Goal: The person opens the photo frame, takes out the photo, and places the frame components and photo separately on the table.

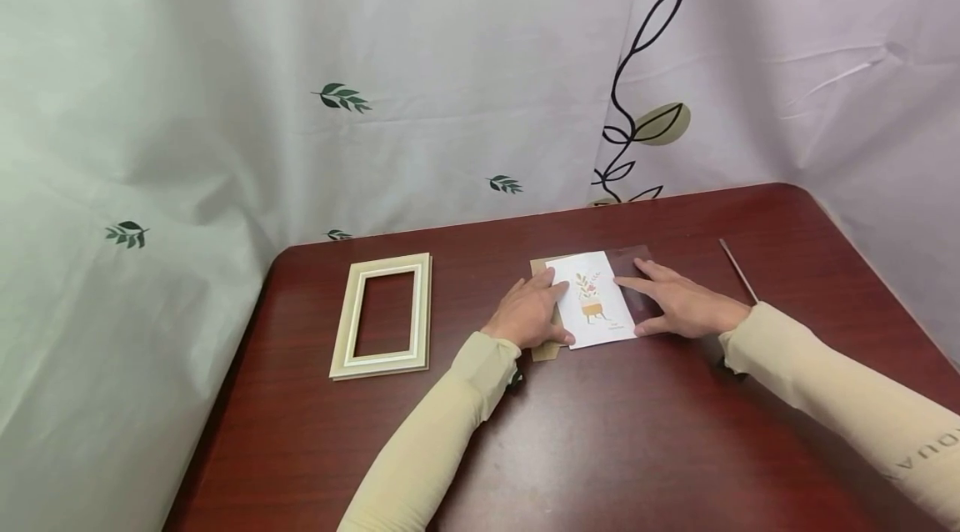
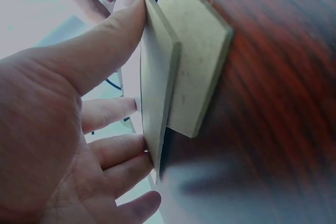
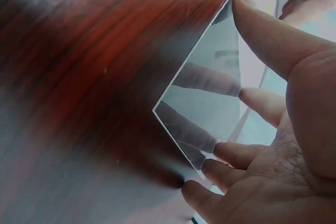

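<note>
A white card [image 1: 594, 330] printed with a potted plant lies on the table between the two hands. My left hand [image 1: 528, 311] has its fingers spread along the card's left side, over a brown backing board [image 1: 545, 353] that sticks out under it. In the left wrist view the thumb presses at the edge of the stacked boards [image 2: 194, 61], its other fingertips along the card. My right hand [image 1: 686, 307] touches the card's right edge with spread fingers. These also rest on a clear sheet [image 3: 202, 85] that shows beyond the card and mirrors the fingertips.
On the left of the dark red table [image 1: 600, 432] lies a cream picture frame [image 1: 347, 323] with an open middle. A thin metal rod [image 1: 738, 269] lies past the right wrist. A white curtain [image 1: 450, 57] with leaf prints hangs behind the table's back edge.
</note>
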Demonstrator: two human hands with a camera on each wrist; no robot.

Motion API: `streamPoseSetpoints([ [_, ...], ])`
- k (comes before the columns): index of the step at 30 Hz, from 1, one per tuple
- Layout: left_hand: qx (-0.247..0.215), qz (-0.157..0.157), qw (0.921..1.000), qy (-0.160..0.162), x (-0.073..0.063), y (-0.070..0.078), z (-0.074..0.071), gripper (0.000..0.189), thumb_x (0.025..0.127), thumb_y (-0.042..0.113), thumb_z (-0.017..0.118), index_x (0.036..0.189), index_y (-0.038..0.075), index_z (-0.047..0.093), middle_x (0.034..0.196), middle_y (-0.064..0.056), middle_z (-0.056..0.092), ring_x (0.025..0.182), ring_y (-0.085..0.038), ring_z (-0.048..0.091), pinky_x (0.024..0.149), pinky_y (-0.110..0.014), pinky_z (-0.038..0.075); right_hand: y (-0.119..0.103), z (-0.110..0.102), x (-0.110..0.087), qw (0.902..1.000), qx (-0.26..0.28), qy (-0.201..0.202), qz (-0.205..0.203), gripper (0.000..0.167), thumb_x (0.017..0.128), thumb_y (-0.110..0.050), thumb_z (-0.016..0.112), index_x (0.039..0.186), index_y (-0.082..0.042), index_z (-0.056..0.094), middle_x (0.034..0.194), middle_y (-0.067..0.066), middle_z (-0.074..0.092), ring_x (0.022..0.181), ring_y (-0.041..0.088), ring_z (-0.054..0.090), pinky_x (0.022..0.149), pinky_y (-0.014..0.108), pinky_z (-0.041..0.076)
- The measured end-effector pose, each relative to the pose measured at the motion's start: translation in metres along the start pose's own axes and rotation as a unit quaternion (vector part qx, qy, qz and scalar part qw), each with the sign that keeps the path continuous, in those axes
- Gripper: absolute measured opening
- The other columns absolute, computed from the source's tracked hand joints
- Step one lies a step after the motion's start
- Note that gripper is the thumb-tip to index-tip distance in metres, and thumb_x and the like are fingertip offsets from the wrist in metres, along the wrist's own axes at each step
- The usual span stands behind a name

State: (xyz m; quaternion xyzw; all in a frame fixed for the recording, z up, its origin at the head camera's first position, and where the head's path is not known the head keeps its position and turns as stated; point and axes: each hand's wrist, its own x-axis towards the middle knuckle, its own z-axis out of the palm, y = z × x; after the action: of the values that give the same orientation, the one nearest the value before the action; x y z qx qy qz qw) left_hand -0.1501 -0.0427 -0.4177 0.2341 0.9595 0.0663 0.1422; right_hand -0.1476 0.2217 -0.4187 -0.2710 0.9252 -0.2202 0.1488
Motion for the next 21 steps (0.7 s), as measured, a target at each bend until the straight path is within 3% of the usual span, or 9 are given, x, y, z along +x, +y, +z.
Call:
streamPoseSetpoints([
  [21,0.005,0.001,1.0000,-0.007,0.000,0.001,0.001,0.087,0.083,0.048,0.080,0.154,0.014,0.043,0.163,-0.007,0.031,0.152,-0.016,0.021,0.123,-0.040,0.018,0.015,-0.007,-0.014,0.9998,-0.019,0.002,0.005,0.081,0.083,-0.034,0.082,0.148,-0.002,0.046,0.153,0.040,0.025,0.140,0.058,0.024,0.108,0.068,0.032],
])
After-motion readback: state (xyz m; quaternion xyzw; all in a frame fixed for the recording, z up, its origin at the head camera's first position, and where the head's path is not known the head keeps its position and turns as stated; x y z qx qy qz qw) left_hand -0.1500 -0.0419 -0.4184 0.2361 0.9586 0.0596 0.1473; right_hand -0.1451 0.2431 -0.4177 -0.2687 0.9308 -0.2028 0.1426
